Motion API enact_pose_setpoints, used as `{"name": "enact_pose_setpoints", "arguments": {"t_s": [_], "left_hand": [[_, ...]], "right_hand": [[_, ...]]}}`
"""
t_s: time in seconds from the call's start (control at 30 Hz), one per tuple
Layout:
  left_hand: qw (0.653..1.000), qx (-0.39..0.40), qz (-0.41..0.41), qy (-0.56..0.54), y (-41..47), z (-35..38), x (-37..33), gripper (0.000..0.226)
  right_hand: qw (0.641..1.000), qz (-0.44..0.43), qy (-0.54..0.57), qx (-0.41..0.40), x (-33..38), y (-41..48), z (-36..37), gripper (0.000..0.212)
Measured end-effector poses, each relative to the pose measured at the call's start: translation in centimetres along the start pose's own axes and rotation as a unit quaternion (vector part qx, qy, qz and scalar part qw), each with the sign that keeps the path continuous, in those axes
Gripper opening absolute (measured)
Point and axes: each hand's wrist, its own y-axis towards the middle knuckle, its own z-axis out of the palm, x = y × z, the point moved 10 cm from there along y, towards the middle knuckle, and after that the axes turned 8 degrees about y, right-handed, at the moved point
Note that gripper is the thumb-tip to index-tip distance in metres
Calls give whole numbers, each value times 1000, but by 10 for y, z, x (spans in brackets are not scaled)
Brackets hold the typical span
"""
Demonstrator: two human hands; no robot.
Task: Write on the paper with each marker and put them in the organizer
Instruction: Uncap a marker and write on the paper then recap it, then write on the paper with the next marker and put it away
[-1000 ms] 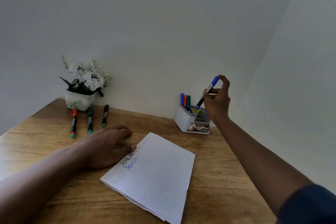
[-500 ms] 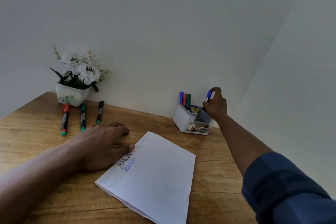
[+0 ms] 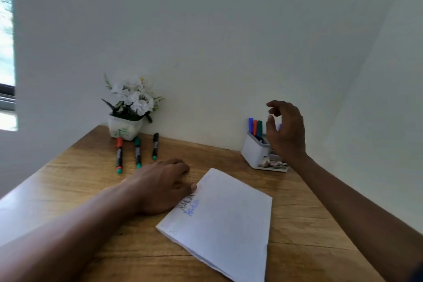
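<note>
The white paper (image 3: 226, 220) lies on the wooden desk (image 3: 91, 162), with black and blue writing near its left corner. My left hand (image 3: 160, 186) rests flat beside that corner, thumb touching the edge. A white organizer (image 3: 254, 152) stands by the wall with blue, red and green markers (image 3: 255, 126) upright in it. My right hand (image 3: 285, 130) hovers in front of the organizer, fingers loosely curled and holding nothing. A bit of a blue cap shows behind it. Three more markers lie at the back left: red-capped (image 3: 119, 154), green-capped (image 3: 137, 151) and black-capped (image 3: 155, 145).
A white pot of white flowers (image 3: 128, 112) stands against the wall behind the loose markers. Walls close the desk at the back and right. A window shows at the far left edge.
My right hand lowered the blue marker into the organizer, let go of it and lifted away. The left hand stayed by the paper. The camera view shifted right.
</note>
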Motion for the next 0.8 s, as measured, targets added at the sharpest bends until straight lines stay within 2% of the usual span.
{"name": "enact_pose_setpoints", "arguments": {"t_s": [0.1, 0.23, 0.33, 0.47, 0.6, 0.8], "left_hand": [[1000, 11, 6, 4, -2, 0, -2, 66], [999, 47, 17, 16, -3, 7, -2, 74], [998, 57, 19, 30, -1, 12, 0, 77], [997, 54, 26, 38, 0, 12, -2, 77], [998, 39, 28, 43, -2, 10, -3, 74], [998, 23, 29, 49, -3, 6, -4, 70]], "right_hand": [[986, -19, 119, 113, 52, -12, 39, 18], [926, 90, 184, 318, 78, -30, 127, 11], [875, 159, 211, 406, 92, -34, 180, 12], [826, 237, 220, 462, 112, -33, 237, 20], [794, 304, 160, 501, 121, -44, 279, 31], [790, 346, 129, 490, 121, -51, 299, 26]]}}
